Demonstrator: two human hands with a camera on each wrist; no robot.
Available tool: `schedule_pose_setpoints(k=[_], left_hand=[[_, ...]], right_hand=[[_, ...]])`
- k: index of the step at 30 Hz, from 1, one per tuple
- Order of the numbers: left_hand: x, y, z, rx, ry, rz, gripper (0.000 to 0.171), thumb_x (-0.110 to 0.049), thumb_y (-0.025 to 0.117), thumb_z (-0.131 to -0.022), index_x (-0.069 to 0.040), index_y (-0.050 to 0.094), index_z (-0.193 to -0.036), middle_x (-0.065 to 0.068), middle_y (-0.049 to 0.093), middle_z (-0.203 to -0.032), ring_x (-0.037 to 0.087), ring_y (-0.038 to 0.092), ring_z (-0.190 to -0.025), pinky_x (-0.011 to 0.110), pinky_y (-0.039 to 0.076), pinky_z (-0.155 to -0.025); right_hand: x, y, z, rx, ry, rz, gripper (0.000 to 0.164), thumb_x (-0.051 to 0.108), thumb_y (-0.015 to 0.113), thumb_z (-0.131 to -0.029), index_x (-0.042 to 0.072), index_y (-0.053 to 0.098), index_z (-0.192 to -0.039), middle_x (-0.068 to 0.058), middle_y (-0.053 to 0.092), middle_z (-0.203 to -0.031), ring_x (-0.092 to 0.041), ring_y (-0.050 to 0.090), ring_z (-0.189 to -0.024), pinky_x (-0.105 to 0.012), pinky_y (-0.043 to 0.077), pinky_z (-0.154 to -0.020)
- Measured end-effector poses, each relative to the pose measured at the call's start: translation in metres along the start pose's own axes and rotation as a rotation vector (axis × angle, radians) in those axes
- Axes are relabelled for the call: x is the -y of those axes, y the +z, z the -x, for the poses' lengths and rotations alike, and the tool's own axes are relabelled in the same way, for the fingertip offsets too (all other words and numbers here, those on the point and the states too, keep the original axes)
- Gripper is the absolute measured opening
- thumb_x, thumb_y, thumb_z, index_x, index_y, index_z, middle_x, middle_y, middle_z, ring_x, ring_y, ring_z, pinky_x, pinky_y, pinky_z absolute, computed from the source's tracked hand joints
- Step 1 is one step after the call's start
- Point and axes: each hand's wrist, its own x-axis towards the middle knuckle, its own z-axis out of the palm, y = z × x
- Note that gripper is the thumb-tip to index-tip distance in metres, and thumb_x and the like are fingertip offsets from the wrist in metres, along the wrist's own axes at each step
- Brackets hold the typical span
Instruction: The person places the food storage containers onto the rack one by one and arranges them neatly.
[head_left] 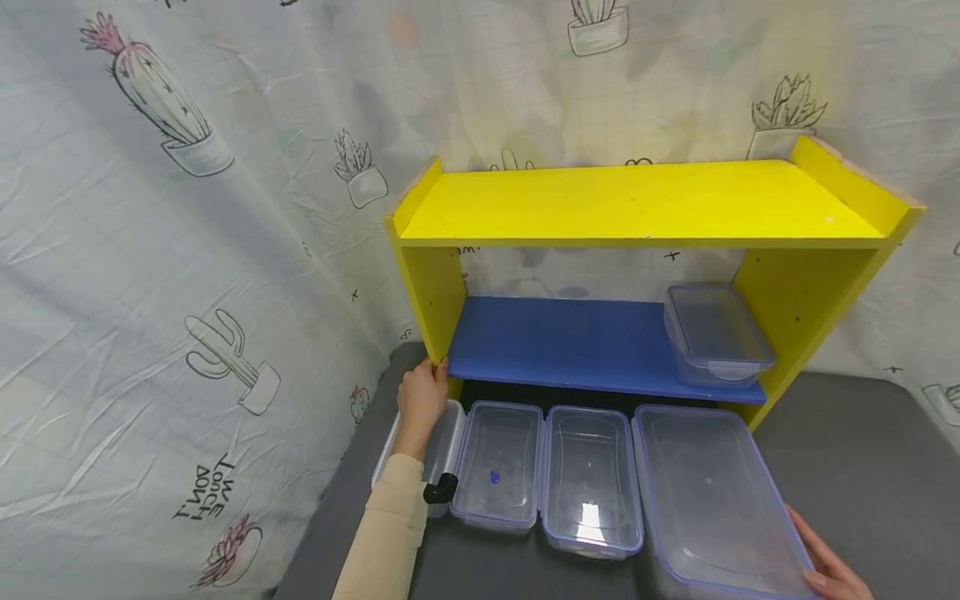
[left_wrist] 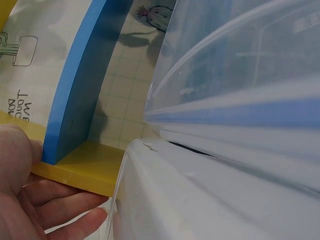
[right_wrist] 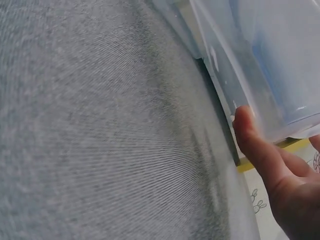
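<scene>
On the grey surface (head_left: 847, 467), a person holds a yellow shelf unit (head_left: 637, 204) and touches a large clear container (head_left: 731, 500) before its right end.

The left hand (head_left: 422, 396) pinches the unit's left panel; the right hand (head_left: 828, 567) lays extended fingers along the container's right side. Firm grip, light even pressure would seem best. The unit runs left to right, open front facing the person; the container's long axis runs front to back.

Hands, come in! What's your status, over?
Left hand gripping left side of yellow shelf. Right hand touching big box. Three smaller boxes beside it, in front of the shelf.
</scene>
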Motion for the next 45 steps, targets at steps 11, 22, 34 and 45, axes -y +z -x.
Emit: schedule_pose_setpoints(k=[11,22,34,45], left_hand=[[-0.003,0.001,0.000,-0.014,0.010,-0.008,0.036,-0.040,0.051,-0.099,-0.010,0.060,-0.080,0.011,0.060,-0.067,0.032,0.057,-0.058,0.043,0.040,-0.052],[-0.001,0.002,0.000,-0.007,0.001,-0.002,0.036,-0.040,0.051,-0.099,-0.010,0.060,-0.081,0.012,0.063,-0.070,0.034,0.061,-0.062,0.046,0.043,-0.054],[-0.001,0.003,0.000,-0.003,-0.007,-0.005,0.036,-0.040,0.051,-0.099,-0.011,0.060,-0.082,0.012,0.063,-0.070,0.035,0.061,-0.063,0.045,0.042,-0.053],[0.000,0.003,0.001,-0.012,0.006,0.002,0.036,-0.040,0.052,-0.099,-0.011,0.059,-0.079,0.010,0.058,-0.065,0.029,0.055,-0.055,0.040,0.038,-0.050]], right_hand=[[0.003,0.009,-0.003,-0.017,0.004,-0.022,0.073,-0.008,0.001,-0.095,0.032,0.011,-0.156,0.012,0.018,-0.162,-0.015,0.027,-0.147,-0.033,0.021,-0.120],[0.006,0.013,0.003,-0.047,0.037,0.061,0.073,-0.007,0.002,-0.096,0.036,0.005,-0.155,0.013,0.015,-0.163,-0.014,0.025,-0.148,-0.038,0.024,-0.119],[-0.003,0.026,-0.022,-0.026,0.061,-0.100,0.062,0.005,0.002,-0.104,0.040,0.007,-0.154,0.014,0.014,-0.162,-0.020,0.020,-0.149,-0.047,0.017,-0.120],[-0.012,0.031,-0.037,-0.112,0.063,-0.049,0.065,0.001,0.003,-0.102,0.038,0.014,-0.154,0.014,0.022,-0.160,-0.017,0.029,-0.146,-0.042,0.025,-0.118]])
